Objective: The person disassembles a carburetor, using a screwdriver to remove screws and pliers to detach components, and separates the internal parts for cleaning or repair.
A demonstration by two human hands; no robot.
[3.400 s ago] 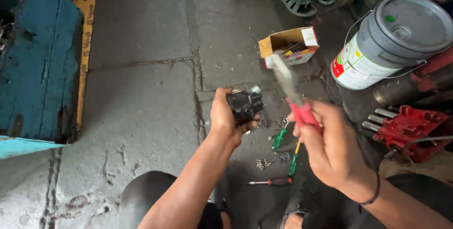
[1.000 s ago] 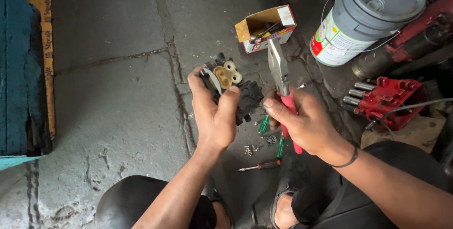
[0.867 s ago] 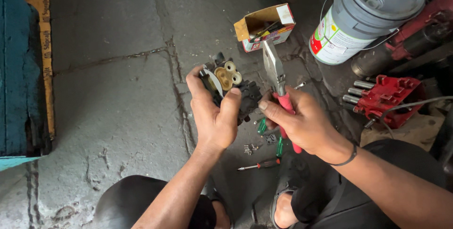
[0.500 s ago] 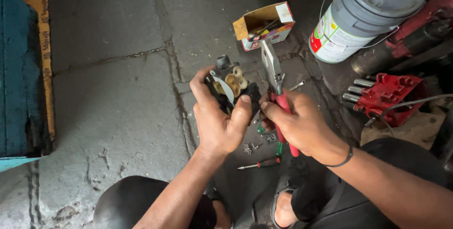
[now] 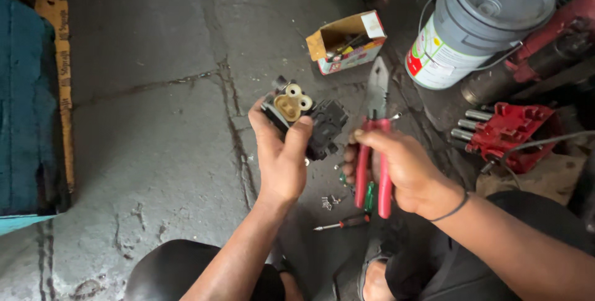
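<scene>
There were two hands: a left hand (image 5: 282, 158) and a right hand (image 5: 403, 168). One black part (image 5: 310, 121) and one pair of red-handled pliers (image 5: 374, 146) were held. On the floor (image 5: 155, 121) stood one grey bucket (image 5: 477, 25), one cardboard box (image 5: 347, 40), one red tool (image 5: 511, 133) and two screwdrivers (image 5: 344, 221).

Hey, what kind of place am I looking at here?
Probably a small repair workshop: a stained concrete floor, red-handled pliers in the right hand, a black mechanical part in the left hand, and a grey lidded bucket.
</scene>
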